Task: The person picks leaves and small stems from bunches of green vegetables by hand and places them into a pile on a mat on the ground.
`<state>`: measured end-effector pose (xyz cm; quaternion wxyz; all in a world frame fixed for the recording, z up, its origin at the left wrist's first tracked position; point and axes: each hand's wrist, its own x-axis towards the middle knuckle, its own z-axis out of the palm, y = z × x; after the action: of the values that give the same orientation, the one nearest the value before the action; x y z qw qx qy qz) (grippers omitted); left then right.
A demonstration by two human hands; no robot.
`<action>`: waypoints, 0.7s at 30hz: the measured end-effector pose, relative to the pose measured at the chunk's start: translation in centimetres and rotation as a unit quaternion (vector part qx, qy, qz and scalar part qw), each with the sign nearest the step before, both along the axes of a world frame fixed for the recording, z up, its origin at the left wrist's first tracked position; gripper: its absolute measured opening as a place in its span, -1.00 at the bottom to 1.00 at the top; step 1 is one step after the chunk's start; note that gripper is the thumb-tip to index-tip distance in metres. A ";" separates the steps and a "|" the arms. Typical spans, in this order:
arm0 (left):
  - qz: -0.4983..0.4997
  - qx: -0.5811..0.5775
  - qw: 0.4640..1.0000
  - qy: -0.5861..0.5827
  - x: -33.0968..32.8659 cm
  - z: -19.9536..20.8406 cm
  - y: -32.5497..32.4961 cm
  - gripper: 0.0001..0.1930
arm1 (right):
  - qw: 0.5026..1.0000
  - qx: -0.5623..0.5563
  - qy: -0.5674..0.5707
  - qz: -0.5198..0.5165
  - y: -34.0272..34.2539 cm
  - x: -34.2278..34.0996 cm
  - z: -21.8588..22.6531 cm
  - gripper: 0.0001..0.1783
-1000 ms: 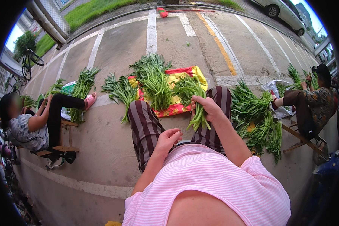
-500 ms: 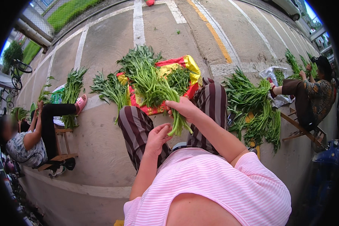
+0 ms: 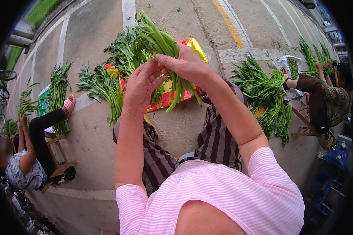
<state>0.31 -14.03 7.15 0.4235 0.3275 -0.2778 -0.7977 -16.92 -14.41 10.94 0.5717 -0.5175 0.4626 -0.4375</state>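
My right hand [image 3: 188, 66] is closed round a bunch of green leafy vegetable stalks [image 3: 161, 39], raised in front of me with pale cut ends pointing down. Close against it, my left hand [image 3: 141, 84] has its fingers drawn together, the tips at the stalks and beside my right thumb; what they pinch, if anything, is hidden. Below and beyond the hands, a red and yellow plastic sack [image 3: 172, 100] lies spread on the ground. A heap of leafy greens [image 3: 123, 51] rests on it, and another bundle of greens [image 3: 102, 88] lies at its left.
On the left, a seated person [image 3: 25, 164] in pink sandals handles greens beside another pile [image 3: 59, 90]. At the right, a person on a wooden chair [image 3: 312, 127] sits near a large heap of greens [image 3: 259, 86] and a white bag [image 3: 288, 64]. Painted lines cross the pavement [image 3: 94, 39].
Both hands have moved up and away from my lap, the right carrying the bunch over the sack. My left hand has come up against the right one.
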 end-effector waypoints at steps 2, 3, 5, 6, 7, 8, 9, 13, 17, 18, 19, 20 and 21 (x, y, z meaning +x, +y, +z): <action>-0.032 0.002 0.999 0.044 -0.7 -0.5 -1.6 -0.65 | 0.994 -0.062 0.081 -0.027 -1.3 0.4 -2.3 -0.63; -0.030 0.000 0.999 0.043 -0.9 -0.7 -2.0 -0.62 | 0.985 -0.080 0.151 -0.037 -1.7 0.9 -3.1 -0.59; -0.028 -0.003 0.999 0.040 -1.0 -1.4 -2.2 -0.56 | 0.961 -0.070 0.263 -0.038 -2.2 1.8 -4.4 -0.52; -0.018 0.003 0.999 0.028 -0.8 -2.2 -2.3 -0.54 | 0.953 -0.056 0.298 -0.020 -2.3 2.1 -5.2 -0.54; -0.015 0.017 1.000 0.001 -0.7 -3.1 -2.7 -0.54 | 0.942 -0.043 0.333 -0.003 -2.5 2.5 -6.2 -0.56; -0.012 0.030 0.999 -0.026 -0.6 -3.8 -3.1 -0.54 | 0.930 -0.053 0.365 0.018 -2.5 2.8 -7.1 -0.58; -0.009 0.044 0.997 -0.056 -0.3 -4.0 -3.4 -0.54 | 0.929 -0.058 0.365 0.027 -2.5 3.3 -7.3 -0.58; 0.081 0.075 0.994 -0.017 -1.0 -4.7 -4.4 -0.58 | 0.935 -0.023 0.352 0.034 -3.3 4.5 -7.2 -0.57; 0.119 0.084 0.989 0.041 -1.4 -5.2 -5.1 -0.68 | 0.950 -0.032 0.309 -0.002 -3.3 4.1 -6.9 -0.52; 0.127 0.088 0.986 0.059 -1.4 -4.9 -5.2 -0.72 | 0.956 -0.031 0.291 -0.002 -3.3 4.1 -6.8 -0.50; 0.117 0.088 0.988 0.057 -1.1 -5.1 -5.3 -0.74 | 0.962 -0.029 0.273 -0.001 -3.2 4.0 -6.6 -0.48; 0.108 0.088 0.989 0.053 -0.7 -5.7 -5.4 -0.75 | 0.969 -0.014 0.245 0.008 -3.0 4.0 -6.3 -0.39; 0.098 0.088 0.990 0.053 -0.8 -5.9 -5.7 -0.76 | 0.970 -0.036 0.240 0.002 -2.7 3.6 -6.6 -0.36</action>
<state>-0.53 -19.68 1.21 0.4832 0.3461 -0.1497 -0.7901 -13.29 -17.11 4.32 0.4254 -0.6287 0.5693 -0.3157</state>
